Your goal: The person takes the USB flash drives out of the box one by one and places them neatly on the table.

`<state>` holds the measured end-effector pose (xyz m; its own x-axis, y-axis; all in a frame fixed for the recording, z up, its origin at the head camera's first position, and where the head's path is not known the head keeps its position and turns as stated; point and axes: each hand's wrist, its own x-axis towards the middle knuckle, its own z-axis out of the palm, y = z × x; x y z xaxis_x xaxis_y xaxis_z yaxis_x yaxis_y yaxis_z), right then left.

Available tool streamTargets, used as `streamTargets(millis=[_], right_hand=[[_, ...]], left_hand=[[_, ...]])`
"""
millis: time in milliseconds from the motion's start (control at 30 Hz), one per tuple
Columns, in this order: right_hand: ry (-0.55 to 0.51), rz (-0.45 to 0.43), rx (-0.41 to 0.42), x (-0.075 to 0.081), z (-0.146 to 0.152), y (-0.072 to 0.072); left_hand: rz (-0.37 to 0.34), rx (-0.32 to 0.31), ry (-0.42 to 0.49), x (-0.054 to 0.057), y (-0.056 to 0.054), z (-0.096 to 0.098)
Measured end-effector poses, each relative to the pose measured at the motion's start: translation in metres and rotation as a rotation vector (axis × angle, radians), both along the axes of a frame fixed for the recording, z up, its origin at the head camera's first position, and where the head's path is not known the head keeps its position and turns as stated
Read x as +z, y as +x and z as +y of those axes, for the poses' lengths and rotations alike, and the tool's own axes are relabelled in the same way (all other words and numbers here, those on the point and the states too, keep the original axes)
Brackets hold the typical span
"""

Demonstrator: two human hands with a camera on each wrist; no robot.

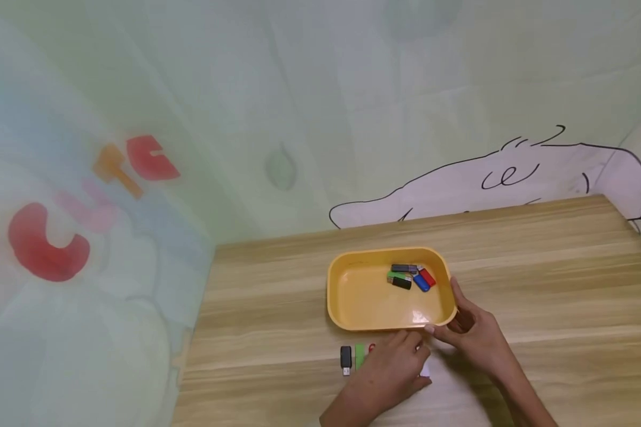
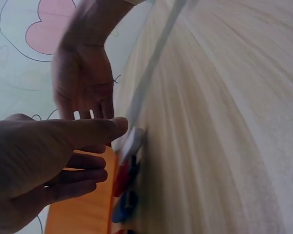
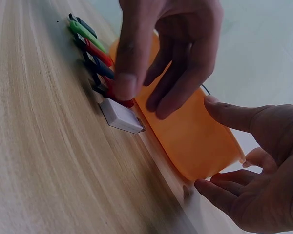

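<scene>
A yellow tray [image 1: 374, 308] stands on the table, with several USB sticks lying inside towards its back right, among them a red one [image 1: 427, 276] and a blue one [image 1: 421, 283]. My right hand [image 1: 481, 338] grips the tray's front right corner, thumb at the front rim and fingers round the right side. In front of the tray runs a row of USB sticks: black [image 1: 345, 357], green [image 1: 359, 357], red, blue and a white one [image 3: 121, 116] at the right end. Over this row hovers my left hand [image 1: 390, 367], its fingers loosely bent and holding nothing; it hides the row's middle in the head view.
The wood-grain table [image 1: 256, 308] extends to both sides of the tray. Behind it and on the left hangs a pale printed cloth [image 1: 299, 118] with coloured shapes and a line drawing.
</scene>
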<state>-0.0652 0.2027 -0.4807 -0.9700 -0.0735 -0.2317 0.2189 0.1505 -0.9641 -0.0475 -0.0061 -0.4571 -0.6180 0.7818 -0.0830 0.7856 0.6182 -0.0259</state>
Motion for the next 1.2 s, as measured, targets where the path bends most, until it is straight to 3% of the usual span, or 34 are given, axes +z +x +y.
streamTargets(millis=[167, 433, 600, 700, 900, 1200], right_hand=[[0.02, -0.007, -0.003, 0.002, 0.0, -0.001], [0.028, -0.017, -0.003, 0.003, 0.0, 0.0], [0.028, -0.003, 0.0, 0.003, -0.001, 0.0], [0.018, 0.014, 0.003, 0.002, -0.001, 0.001], [0.018, 0.007, 0.008, 0.001, -0.002, 0.0], [0.024, -0.016, -0.002, 0.0, 0.0, 0.001]], left_hand=[[0.015, -0.016, 0.051, 0.011, -0.002, -0.002], [0.054, -0.006, 0.257, 0.023, -0.012, -0.009], [0.116, 0.031, 0.375, 0.029, -0.023, -0.012], [0.083, 0.079, 0.412, 0.03, -0.031, -0.012], [-0.061, 0.229, 0.382, 0.034, -0.047, -0.012], [-0.139, 0.395, 0.27, 0.035, -0.072, -0.006]])
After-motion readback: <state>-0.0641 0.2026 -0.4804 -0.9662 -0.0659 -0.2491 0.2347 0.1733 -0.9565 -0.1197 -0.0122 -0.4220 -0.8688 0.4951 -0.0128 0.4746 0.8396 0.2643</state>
